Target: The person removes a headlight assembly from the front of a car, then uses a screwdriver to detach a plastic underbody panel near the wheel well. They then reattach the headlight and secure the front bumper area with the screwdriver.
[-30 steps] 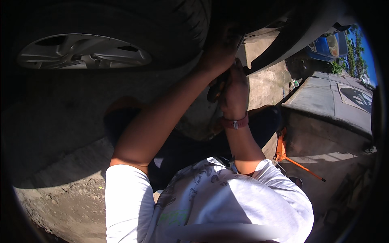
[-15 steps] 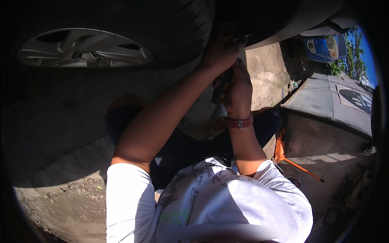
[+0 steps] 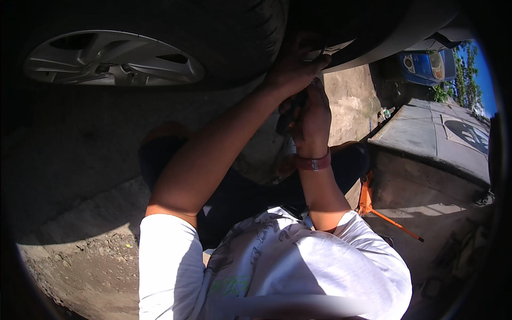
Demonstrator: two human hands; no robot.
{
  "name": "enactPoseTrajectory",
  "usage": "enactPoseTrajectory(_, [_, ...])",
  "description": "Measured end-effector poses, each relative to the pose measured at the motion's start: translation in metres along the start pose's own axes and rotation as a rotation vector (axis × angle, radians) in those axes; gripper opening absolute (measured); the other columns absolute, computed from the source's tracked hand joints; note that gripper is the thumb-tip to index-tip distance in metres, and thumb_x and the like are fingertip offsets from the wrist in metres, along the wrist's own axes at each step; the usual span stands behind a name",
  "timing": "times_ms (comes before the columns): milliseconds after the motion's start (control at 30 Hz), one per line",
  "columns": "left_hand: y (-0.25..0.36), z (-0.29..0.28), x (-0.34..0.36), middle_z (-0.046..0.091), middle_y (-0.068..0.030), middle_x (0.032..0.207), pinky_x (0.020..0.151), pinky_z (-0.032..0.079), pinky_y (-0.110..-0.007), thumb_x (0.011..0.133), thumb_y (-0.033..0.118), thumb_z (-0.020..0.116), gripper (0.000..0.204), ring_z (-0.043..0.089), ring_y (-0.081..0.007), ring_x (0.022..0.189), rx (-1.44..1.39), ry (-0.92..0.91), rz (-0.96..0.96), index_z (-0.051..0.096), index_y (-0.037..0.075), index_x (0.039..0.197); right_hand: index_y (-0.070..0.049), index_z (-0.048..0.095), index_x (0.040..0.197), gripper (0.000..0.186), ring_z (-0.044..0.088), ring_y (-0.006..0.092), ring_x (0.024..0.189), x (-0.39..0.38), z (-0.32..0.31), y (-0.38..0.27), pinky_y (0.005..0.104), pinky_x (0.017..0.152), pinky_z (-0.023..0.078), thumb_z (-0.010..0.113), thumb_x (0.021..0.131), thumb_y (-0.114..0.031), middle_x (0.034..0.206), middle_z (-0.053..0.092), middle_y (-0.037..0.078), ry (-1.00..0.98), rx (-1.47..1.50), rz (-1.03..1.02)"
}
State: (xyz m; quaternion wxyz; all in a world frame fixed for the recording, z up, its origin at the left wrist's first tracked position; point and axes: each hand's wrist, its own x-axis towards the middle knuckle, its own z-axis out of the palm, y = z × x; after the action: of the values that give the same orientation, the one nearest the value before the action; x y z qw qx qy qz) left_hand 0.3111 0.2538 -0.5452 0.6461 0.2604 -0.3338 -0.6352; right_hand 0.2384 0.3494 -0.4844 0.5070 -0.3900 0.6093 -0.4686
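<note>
In deep shadow behind the car's tyre [image 3: 261,37], my left hand [image 3: 296,73] reaches up to the lower edge of a dark bumper [image 3: 386,40]. Its fingers look curled, but what they grip is hidden in the dark. A small pale glint shows beside the fingertips. Just below and to the right, my right hand [image 3: 316,120] is closed around a dark hand tool [image 3: 289,118] with orange parts. The tool's kind cannot be made out, and its upper end is lost in shadow close to my left hand.
A silver alloy wheel [image 3: 114,56] fills the upper left. An orange jack [image 3: 366,197] with a long handle stands at the right, beside a grey panelled structure [image 3: 421,125]. Farther off is a blue vehicle [image 3: 421,66]. My bent legs are under my arms.
My left hand has shifted slightly, its fingertips a little farther right along the bumper edge. The right hand keeps its hold on the tool, nearly still. The view has tilted a little.
</note>
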Motion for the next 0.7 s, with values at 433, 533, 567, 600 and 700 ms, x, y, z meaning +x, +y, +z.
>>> enactPoseTrajectory(433, [0.008,0.0,0.002,0.07,-0.0164,0.145,0.104,0.059,-0.037,0.099,0.023,0.088,0.063,0.068,-0.0254,0.134,0.059,-0.029,-0.085,0.059,0.003,0.15,-0.009,0.066,0.144,0.034,0.069,0.0171,0.112,-0.01,0.022,-0.007,0.0338,0.093,0.054,0.052,0.12,-0.029,0.124,0.071,0.003,0.049,0.164,0.04])
enactPoseTrajectory(533, [0.004,0.0,0.006,0.07,-0.0162,0.145,0.1,0.06,-0.037,0.099,0.023,0.088,0.062,0.069,-0.0252,0.134,0.014,-0.036,-0.039,0.059,0.002,0.15,-0.009,0.067,0.138,0.03,0.068,0.016,0.103,-0.007,0.025,-0.012,0.034,0.088,0.053,0.055,0.119,-0.03,0.116,0.07,0.003,0.049,0.223,0.09])
enactPoseTrajectory(567, [0.003,0.0,0.007,0.07,-0.0161,0.145,0.1,0.06,-0.037,0.099,0.022,0.088,0.062,0.069,-0.025,0.133,0.016,-0.04,-0.018,0.059,0.002,0.15,-0.009,0.067,0.135,0.029,0.067,0.0155,0.1,-0.008,0.023,-0.014,0.034,0.086,0.053,0.056,0.118,-0.03,0.113,0.07,0.003,0.043,0.207,0.113])
enactPoseTrajectory(600, [0.002,0.0,0.008,0.07,-0.016,0.145,0.1,0.06,-0.037,0.099,0.022,0.088,0.062,0.069,-0.0248,0.133,0.018,-0.043,0.002,0.059,0.002,0.15,-0.009,0.067,0.133,0.028,0.066,0.015,0.096,-0.007,0.02,-0.017,0.0341,0.085,0.052,0.057,0.118,-0.031,0.11,0.069,0.003,0.027,0.198,0.13])
enactPoseTrajectory(700, [-0.001,-0.002,0.006,0.069,-0.0157,0.145,0.102,0.06,-0.037,0.099,0.019,0.088,0.062,0.068,-0.0246,0.133,0.027,-0.041,-0.054,0.057,0.001,0.151,-0.01,0.067,0.126,0.027,0.062,0.014,0.087,-0.005,0.005,-0.027,0.0338,0.078,0.05,0.058,0.117,-0.033,0.102,0.066,0.003,-0.077,0.065,0.133])
